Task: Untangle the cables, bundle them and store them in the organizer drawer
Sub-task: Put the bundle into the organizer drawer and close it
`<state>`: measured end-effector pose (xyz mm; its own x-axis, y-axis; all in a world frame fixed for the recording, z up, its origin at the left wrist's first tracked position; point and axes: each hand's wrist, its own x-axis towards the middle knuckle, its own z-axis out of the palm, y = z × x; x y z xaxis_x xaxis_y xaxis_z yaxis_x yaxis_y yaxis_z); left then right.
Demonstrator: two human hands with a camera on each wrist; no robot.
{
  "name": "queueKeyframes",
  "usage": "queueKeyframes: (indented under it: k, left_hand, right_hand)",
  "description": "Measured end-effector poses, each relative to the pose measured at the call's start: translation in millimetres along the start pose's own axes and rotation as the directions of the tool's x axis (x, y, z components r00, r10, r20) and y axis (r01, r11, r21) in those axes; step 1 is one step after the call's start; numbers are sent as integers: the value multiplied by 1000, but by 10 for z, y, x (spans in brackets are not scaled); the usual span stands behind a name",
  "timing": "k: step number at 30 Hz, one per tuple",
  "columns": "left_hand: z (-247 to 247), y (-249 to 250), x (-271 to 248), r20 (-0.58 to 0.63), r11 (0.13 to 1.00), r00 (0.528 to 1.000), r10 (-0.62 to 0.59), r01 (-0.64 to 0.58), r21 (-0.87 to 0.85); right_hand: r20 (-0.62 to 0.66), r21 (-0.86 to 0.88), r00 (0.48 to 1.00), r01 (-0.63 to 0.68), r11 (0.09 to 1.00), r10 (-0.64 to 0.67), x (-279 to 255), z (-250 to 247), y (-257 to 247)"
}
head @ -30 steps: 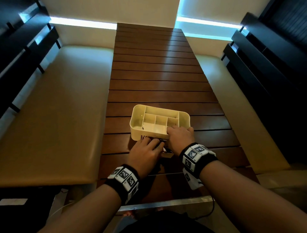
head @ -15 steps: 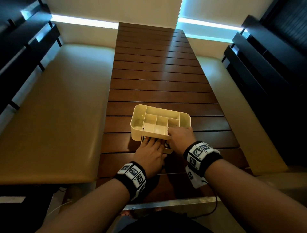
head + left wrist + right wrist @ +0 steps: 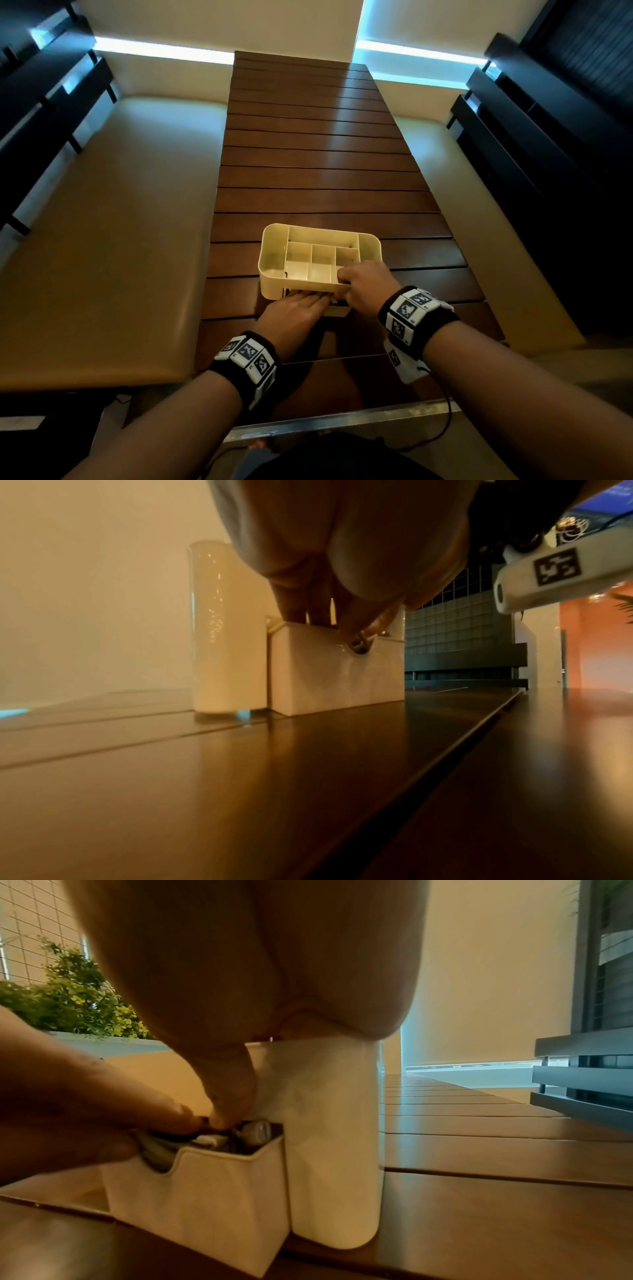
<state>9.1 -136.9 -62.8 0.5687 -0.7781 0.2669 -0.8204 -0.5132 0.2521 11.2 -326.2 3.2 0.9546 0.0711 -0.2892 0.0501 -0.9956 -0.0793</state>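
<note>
Two hands work at the front of a cream desk organizer (image 3: 274, 253) on a slatted wooden table (image 3: 318, 178). Fingers of the left hand (image 3: 294, 313) lie straight and close together, pressing down on dark and white cables (image 3: 205, 1138) packed into the small pull-out drawer (image 3: 205, 1191), which stands partly open at the organizer's base. Right hand (image 3: 368, 287) curls over the organizer's near rim, fingers inside a top compartment and thumb (image 3: 232, 1096) reaching down the front wall to touch the cables beside the left fingertips (image 3: 181, 1118). Both wrists wear black bands with white marker blocks (image 3: 407, 308). Cushioned benches (image 3: 102, 240) flank the table on either side, and green foliage (image 3: 75, 999) shows beyond in the right wrist view.
</note>
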Motion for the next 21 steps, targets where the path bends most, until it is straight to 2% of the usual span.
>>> queueKeyframes:
  k: [5,7,8,9,11,13,16,18,19,21]
  left_hand:
    - [-209,12,-103,-218,995,973,72,-56,79]
    - [-360,46,-21,-229,987,973,-14,49,150]
    - [-427,43,59,-170,975,981,-93,125,186]
    - [-468,13,152,-59,958,984,-165,175,229]
    - [-475,-83,362,197,938,944,-265,205,279]
    - [-432,-169,503,326,937,903,-281,184,297]
    - [-371,-263,538,341,946,903,-262,171,275]
    - [-349,-280,518,316,946,916,-249,159,283]
    - [-341,-288,511,305,944,921,-241,150,294]
    - [-343,-286,511,288,943,929,-232,142,301]
  right_hand:
    - [12,15,1000,6,1000,-6,-23,-25,-35]
    - [8,31,1000,3,1000,-3,-30,-49,-33]
    - [5,34,1000,4,999,-4,-28,-55,-35]
    - [9,29,1000,6,1000,-7,-29,-56,-41]
    - [25,11,1000,12,1000,-13,-36,-44,-47]
    - [26,-1,999,21,1000,-21,-74,-50,-42]
    - [-20,-128,999,39,991,-42,-162,-43,-8]
    - [-137,-196,988,49,979,-77,-217,-31,24]
    - [-177,-183,981,41,982,-74,-216,-19,44]
    - [-163,-129,986,15,991,-36,-156,49,102]
